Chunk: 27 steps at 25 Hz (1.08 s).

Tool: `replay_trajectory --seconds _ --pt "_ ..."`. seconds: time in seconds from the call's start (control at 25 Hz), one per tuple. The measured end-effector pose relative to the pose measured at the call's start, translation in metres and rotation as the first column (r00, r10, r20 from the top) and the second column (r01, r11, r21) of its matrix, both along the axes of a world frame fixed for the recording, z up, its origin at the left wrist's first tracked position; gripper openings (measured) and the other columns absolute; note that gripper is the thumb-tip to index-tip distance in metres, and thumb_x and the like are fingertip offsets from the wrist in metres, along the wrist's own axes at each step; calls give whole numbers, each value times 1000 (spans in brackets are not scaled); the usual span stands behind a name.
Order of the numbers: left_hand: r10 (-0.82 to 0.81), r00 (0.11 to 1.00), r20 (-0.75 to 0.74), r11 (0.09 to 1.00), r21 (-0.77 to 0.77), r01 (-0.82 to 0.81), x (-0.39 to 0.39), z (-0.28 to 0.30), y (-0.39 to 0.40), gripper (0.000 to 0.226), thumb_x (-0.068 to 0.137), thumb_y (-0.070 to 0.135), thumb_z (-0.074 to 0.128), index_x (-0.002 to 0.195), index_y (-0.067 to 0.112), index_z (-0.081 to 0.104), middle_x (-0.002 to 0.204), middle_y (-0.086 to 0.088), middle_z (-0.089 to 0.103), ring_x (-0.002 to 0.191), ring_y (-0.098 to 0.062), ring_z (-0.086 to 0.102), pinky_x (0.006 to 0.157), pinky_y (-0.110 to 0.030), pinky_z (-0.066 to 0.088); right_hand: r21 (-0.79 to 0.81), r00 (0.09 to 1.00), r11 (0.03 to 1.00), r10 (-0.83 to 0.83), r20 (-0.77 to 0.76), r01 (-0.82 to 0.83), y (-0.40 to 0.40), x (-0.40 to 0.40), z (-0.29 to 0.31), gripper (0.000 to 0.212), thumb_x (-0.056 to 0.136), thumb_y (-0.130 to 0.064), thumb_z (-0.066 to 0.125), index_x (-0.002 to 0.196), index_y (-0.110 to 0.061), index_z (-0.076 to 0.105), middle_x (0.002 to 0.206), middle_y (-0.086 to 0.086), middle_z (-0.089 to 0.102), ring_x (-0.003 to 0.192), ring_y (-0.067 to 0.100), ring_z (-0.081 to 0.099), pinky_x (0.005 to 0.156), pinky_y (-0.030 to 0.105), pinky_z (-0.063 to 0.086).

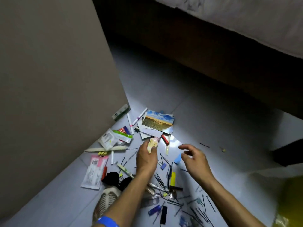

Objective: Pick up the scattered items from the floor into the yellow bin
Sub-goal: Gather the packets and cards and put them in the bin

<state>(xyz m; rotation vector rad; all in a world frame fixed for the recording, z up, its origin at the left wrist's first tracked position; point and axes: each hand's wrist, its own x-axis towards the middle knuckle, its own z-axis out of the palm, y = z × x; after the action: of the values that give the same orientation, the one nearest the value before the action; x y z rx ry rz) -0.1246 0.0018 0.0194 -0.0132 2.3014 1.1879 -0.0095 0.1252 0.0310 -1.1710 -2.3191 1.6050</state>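
left grip [146, 157] closed around a pale crumpled item [152, 145]; right grip [194, 157] loosely spread, empty, above the floor [213, 128].

This looks like a bedroom in a home. A bed [229, 22] with a pale cover over a dark wooden frame runs along the far edge of the tiled floor [205, 112], and a plain beige wall or cupboard side [49, 71] closes off the left. The litter on the floor is household stuff: photos [157, 122], pens [138, 118], sachets [113, 138], hairpins [164, 181] and a yellow bin [291, 202] at the near right corner.
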Motion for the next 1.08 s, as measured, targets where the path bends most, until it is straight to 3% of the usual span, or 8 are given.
replay_trajectory --seconds 0.16,0.32,0.52,0.64,0.76,0.88,0.96,1.08 --pt "-7 999 -34 995 -101 4 -69 -31 -9 47 95 20 54 141 22 46 146 -6 48 131 -25 47 109 -40 38 51 993 994 91 73 -95 24 -84 -36 31 91 -15 58 119 -27 63 125 -2 62 110 17 59 92 38 52" --pt "-95 991 -91 968 -243 70 -130 -55 9 53 91 20 56 142 24 43 142 -5 48 125 -26 49 99 -33 39 167 982 984 36 187 -68 63 -147 -70 57 81 -17 66 136 -21 48 133 7 58 111 26 59 91 32 48" --pt "-295 950 -97 862 -455 221 -175 -75 28 62 93 31 53 150 27 27 155 -7 25 138 -30 29 109 -44 29 164 959 981 58 279 -107 97 -179 -100 79 74 -32 75 143 -25 35 140 7 49 119 30 53 92 32 46" --pt "-302 945 -128 801 -572 178 -188 -86 32 45 95 37 50 138 24 45 142 -10 38 128 -32 36 103 -45 30 99 969 994 11 246 -37 89 -190 -110 85 71 -33 78 144 -22 36 137 3 52 114 26 55 85 25 42" --pt "-279 927 -249 849 -515 117 -178 -94 33 23 93 26 57 114 17 63 124 -9 51 114 -29 49 96 -40 37 -9 975 999 -37 221 41 68 -194 -116 76 66 -29 82 134 -22 48 122 -1 60 95 17 58 78 24 46" --pt "-207 948 -243 906 -413 92 -174 -94 32 10 84 15 65 91 19 59 102 -7 62 92 -27 59 75 -30 43 -114 959 989 -62 276 97 63 -185 -119 57 67 -21 84 118 -17 58 110 2 66 83 20 65 66 30 55" --pt "-234 958 -168 902 -405 150 -177 -93 34 25 80 18 69 94 22 49 93 -2 61 79 -24 57 65 -28 38 -279 960 947 -84 267 161 67 -173 -120 44 72 -11 83 109 -10 60 97 9 69 65 21 64 43 25 48" --pt "-285 954 -93 888 -400 227 -173 -95 40 37 87 25 63 117 20 41 104 -4 56 88 -26 56 74 -31 41 -429 967 872 -165 194 235 69 -147 -113 32 78 -1 77 106 -2 62 84 13 69 53 16 62 39 21 44"
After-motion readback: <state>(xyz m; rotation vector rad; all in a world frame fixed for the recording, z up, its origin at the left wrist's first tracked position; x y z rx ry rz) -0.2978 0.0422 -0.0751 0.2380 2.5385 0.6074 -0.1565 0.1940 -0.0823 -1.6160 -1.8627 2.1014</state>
